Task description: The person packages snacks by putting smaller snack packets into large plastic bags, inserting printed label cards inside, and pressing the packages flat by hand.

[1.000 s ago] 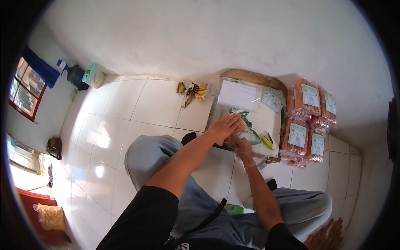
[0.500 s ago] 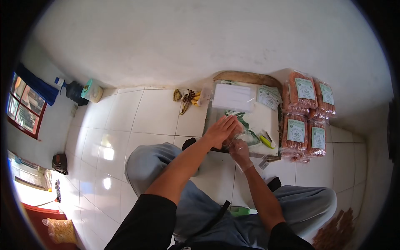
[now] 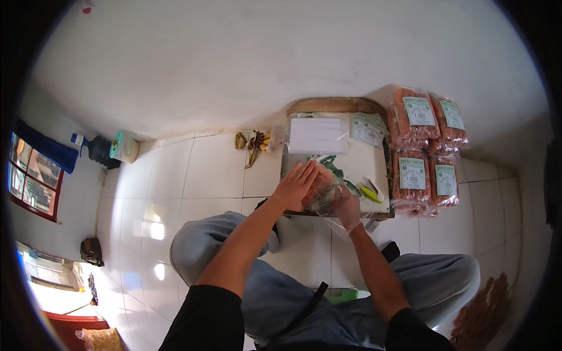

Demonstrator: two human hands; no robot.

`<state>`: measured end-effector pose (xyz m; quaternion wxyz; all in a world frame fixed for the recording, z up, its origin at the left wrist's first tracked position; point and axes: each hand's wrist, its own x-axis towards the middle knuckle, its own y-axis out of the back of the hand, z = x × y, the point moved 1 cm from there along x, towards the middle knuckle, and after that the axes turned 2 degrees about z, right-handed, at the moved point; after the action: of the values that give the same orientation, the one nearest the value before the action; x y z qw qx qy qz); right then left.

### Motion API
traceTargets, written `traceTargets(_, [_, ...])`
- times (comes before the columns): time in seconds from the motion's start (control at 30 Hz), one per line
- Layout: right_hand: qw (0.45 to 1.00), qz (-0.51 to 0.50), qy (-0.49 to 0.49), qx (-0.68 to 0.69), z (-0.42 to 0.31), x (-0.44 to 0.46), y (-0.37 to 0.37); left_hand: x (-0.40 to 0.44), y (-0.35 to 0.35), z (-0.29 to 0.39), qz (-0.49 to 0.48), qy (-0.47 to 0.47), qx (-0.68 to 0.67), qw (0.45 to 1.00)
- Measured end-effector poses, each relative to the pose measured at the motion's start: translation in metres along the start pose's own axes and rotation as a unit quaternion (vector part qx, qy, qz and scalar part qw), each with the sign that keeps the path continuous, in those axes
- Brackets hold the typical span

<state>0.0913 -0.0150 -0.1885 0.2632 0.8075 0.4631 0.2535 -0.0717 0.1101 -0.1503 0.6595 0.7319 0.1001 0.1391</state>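
On the low table's near edge lies a clear plastic bag (image 3: 319, 186) of orange-brown stick snacks. My left hand (image 3: 296, 185) rests flat against its left side, fingers stretched out. At the bag's right end my right hand (image 3: 346, 208), in a thin clear plastic glove, has its fingers closed on the plastic; its fingertips are partly hidden. Just right of that hand is a yellow-green cutter-like tool (image 3: 372, 193). Farther back on the table are a stack of white paper (image 3: 317, 136) and printed green-and-white labels (image 3: 368, 128) in clear plastic.
Stacked labelled snack packs (image 3: 411, 175) stand right of the table (image 3: 333, 105), by the wall. Bananas (image 3: 265, 142) and dry peels lie on the floor to its left. A loose pile of brown sticks (image 3: 483, 316) lies at lower right. My bent knees flank the near side.
My left hand has shifted slightly left and lies flatter, so more of the snack bag shows between my hands. My right hand stays at the bag's end. The whole view has shifted slightly.
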Motion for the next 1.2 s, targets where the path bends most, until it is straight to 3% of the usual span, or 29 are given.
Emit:
traceTargets(0.07, [1.000, 0.019, -0.003, 0.003, 0.011, 0.003, -0.013, -0.002, -0.001, 0.001, 0.011, -0.002, 0.003, 1.000])
traceTargets(0.13, [0.985, 0.076, 0.055, 0.145, 0.016, 0.010, -0.027, -0.002, -0.001, -0.001, 0.005, -0.007, -0.011, 1.000])
traceTargets(0.37, [0.997, 0.017, 0.006, 0.076, 0.012, 0.017, -0.023, -0.001, 0.002, -0.003, -0.005, -0.010, -0.039, 0.999])
traceTargets(0.43, [0.989, 0.072, 0.072, 0.103, 0.015, 0.022, -0.029, -0.002, -0.002, -0.004, -0.011, -0.005, -0.050, 0.999])
traceTargets(0.67, [0.995, 0.045, 0.009, 0.094, 0.012, 0.019, -0.025, -0.001, -0.004, -0.010, -0.015, 0.002, -0.089, 0.996])
traceTargets(0.97, [0.971, 0.152, 0.042, 0.180, 0.018, 0.020, -0.039, 0.001, 0.003, -0.007, -0.027, 0.002, -0.066, 0.997])
traceTargets(1.07, [0.965, 0.140, 0.014, 0.221, 0.017, 0.017, -0.038, 0.001, 0.000, -0.007, -0.012, -0.006, -0.062, 0.998])
traceTargets(1.2, [0.974, 0.141, -0.048, 0.171, 0.005, 0.011, -0.034, 0.003, 0.004, -0.006, -0.027, -0.009, -0.044, 0.999])
